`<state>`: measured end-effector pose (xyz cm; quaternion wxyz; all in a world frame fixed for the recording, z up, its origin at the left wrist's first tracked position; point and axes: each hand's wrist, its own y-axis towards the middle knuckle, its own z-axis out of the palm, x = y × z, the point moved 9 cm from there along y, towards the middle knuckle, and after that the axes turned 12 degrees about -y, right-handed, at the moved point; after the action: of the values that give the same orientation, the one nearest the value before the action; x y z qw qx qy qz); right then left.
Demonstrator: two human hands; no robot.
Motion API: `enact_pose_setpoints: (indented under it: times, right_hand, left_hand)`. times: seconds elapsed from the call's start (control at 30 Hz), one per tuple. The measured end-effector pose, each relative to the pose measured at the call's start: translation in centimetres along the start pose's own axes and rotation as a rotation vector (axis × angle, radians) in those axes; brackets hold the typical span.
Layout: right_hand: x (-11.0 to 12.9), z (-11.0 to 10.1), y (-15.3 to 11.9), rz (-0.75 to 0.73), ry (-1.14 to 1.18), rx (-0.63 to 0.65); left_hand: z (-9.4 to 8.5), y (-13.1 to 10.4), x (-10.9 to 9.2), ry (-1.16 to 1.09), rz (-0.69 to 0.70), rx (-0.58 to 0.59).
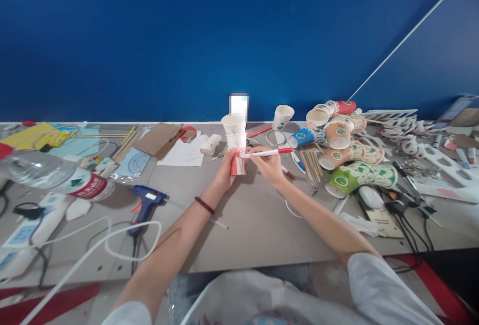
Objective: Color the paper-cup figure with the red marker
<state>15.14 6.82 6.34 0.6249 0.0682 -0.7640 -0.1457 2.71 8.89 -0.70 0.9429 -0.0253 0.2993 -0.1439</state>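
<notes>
Near the middle of the table, my left hand (224, 171) is wrapped round a red and white paper cup (238, 164). My right hand (268, 164) grips a white pen with a red end (269, 153), its left end at the upper part of the cup. Just behind the held cup stand white paper cups (235, 130), one above another. A bright pixelated patch lies behind them. Another white cup (283, 117) stands further right. The fingertips of my left hand are partly hidden by the cup.
At left are a large water bottle (56, 175), a blue glue gun (146, 205), a power strip (32, 232) and looping white cable. White paper (179, 154) and cardboard (159, 139) lie behind. Stacked patterned cups (342, 180), wooden sticks (310, 164) and black cables (407, 225) are at right.
</notes>
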Motion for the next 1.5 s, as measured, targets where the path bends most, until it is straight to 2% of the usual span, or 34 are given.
enact_pose_setpoints:
  times: [0.2, 0.4, 0.57, 0.77, 0.93, 1.17, 1.5]
  right_hand:
    - [-0.43, -0.15, -0.18, 0.037, 0.017, -0.021]
    - [0.24, -0.08, -0.17, -0.03, -0.004, -0.01]
    - [-0.29, -0.25, -0.15, 0.023, 0.002, -0.024]
    - [-0.01, -0.11, -0.18, 0.014, 0.004, -0.01]
    - [-0.07, -0.3, -0.18, 0.034, 0.011, -0.04]
    - [0.03, -0.08, -0.14, 0.03, 0.008, -0.005]
    - [0.07, -0.13, -0.31, 0.025, 0.02, -0.019]
  left_hand:
    - [-0.25, -0.19, -0.05, 0.006, 0.004, -0.029]
    - [0.01, -0.18, -0.06, 0.0, 0.0, -0.007]
    - [-0.41, -0.14, 0.09, -0.003, -0.012, -0.038]
    - [0.04, -0.23, -0.01, -0.005, -0.011, -0.001]
    - [-0.4, -0.08, 0.08, 0.016, -0.011, -0.025]
    - [-0.25, -0.22, -0.08, 0.012, -0.004, -0.022]
    - [-0.45, -0.17, 0.03, 0.016, -0.019, -0.036]
